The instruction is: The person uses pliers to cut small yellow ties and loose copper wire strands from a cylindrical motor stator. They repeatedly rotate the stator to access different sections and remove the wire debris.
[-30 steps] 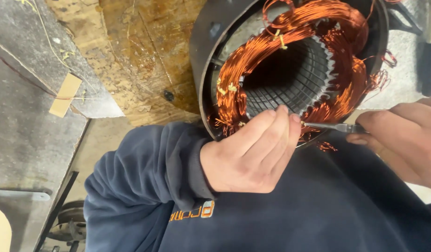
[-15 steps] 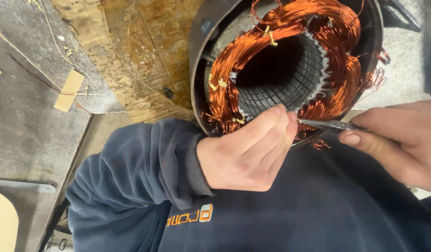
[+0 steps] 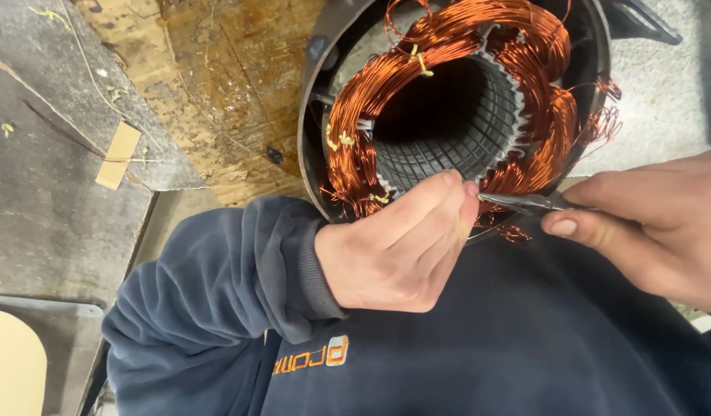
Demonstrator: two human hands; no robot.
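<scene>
A round motor stator [image 3: 315, 115] in a dark metal housing lies in front of me, its slotted grey core ringed by copper wire windings [image 3: 371, 100]. My left hand [image 3: 394, 246] pinches the copper winding at the near rim with its fingertips. My right hand [image 3: 656, 227] grips thin metal pliers [image 3: 525, 202], whose tip meets the left fingertips at the winding. Small yellow ties sit among the coils. I wear dark blue sleeves.
A worn wooden board [image 3: 209, 92] lies under the stator. A grey bench surface [image 3: 39, 192] at left holds a small tan card [image 3: 118, 154] and stray wire bits. A pale rounded board [image 3: 12, 370] shows at bottom left.
The view shifted slightly, with the stator sitting a little higher in frame. Both hands stay at the same spot on the near rim, the pliers' tip still against the left fingertips.
</scene>
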